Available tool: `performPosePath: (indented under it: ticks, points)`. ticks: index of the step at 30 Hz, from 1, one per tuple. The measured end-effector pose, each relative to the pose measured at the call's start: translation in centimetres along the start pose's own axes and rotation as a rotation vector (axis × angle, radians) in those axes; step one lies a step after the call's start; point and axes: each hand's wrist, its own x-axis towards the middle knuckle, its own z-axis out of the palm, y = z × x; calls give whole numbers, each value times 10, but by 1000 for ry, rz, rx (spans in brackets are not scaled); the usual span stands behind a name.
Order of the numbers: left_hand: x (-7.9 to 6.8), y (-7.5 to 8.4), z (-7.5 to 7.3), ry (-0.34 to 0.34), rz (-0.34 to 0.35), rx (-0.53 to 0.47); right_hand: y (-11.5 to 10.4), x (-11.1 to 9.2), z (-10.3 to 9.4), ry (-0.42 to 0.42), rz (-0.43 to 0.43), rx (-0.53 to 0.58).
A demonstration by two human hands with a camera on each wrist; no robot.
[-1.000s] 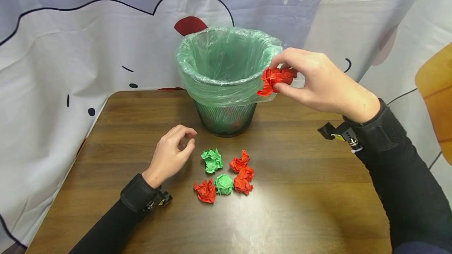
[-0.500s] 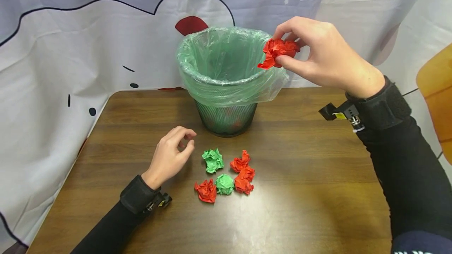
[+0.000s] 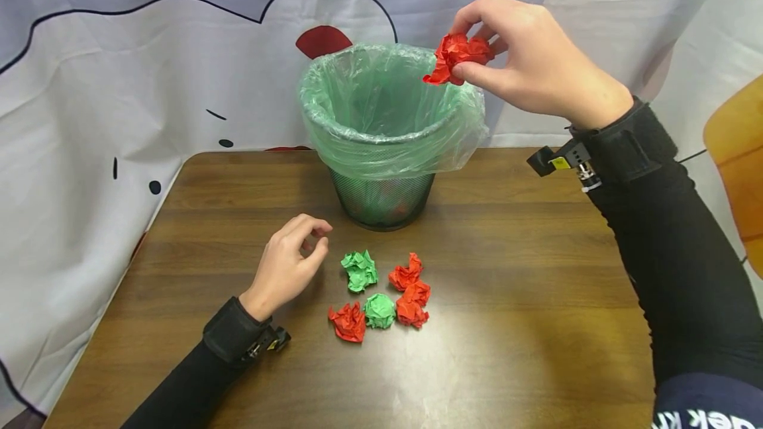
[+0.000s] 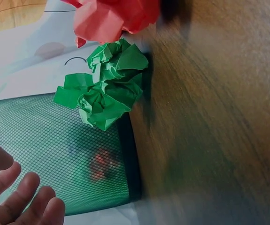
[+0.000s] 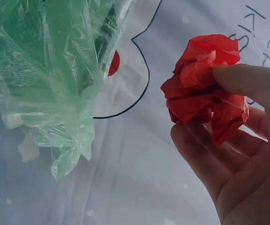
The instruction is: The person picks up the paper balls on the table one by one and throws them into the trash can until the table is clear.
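Right hand [image 3: 530,58]: clenched in a pinch on a red paper ball [image 3: 457,58], thumb below and fingertips above, held in the air above the right rim of the bin [image 3: 381,131]. In the right wrist view, same ball [image 5: 203,91] pressed between thumb and fingers, liner plastic hanging off to the left. Ball just over the rim line, not yet plainly over the middle of the mouth.

To do this step well, in judgement: carry the ball further left, over the centre of the green bag liner [image 3: 357,95], before letting the fingers part; release low enough that a light crumpled ball drops straight and does not glance off the loose plastic folded over the rim. Keep clear of the liner's overhang on the right side, which could snag and tug the bag.

Left hand [image 3: 289,263]: grasping nothing, fingers loosely curled, resting on the worktop [image 3: 536,323] just left of the cluster of balls. Nearest to it a green paper ball [image 3: 359,271]; beyond that a second green ball [image 3: 378,310] and four red balls [image 3: 410,293], all close together near the middle of the worktop, in front of the bin. In the left wrist view, green ball [image 4: 104,91] close up with mesh bin wall behind.

Bin near the back edge, at the centre. Open wood to the right and along the front edge; curtain close behind the bin, so little room past the back edge.
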Motion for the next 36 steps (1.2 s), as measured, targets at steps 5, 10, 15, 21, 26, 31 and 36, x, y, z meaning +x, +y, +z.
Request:
performPosePath:
  ticks: [5, 10, 15, 21, 26, 31, 36]
  points:
    - [-1, 1, 1, -5, -4, -4, 1, 10, 4, -56, 33, -4]
    - [-2, 1, 1, -8, -15, -8, 3, 17, 7, -125, 59, -8]
    - [-3, 3, 2, -12, -19, -6, 5, 24, 11, -183, 53, -15]
    - [1, 7, 3, -9, -14, -16, 7, 31, 14, -239, 58, -1]
    - [2, 10, 6, -27, -10, -22, 8, 30, 17, -276, 58, -15]
    - [3, 12, 7, -32, -7, -15, 9, 24, 17, -260, 37, -32]
    - [3, 12, 7, -37, -1, -5, 8, 17, 15, -243, 22, -46]
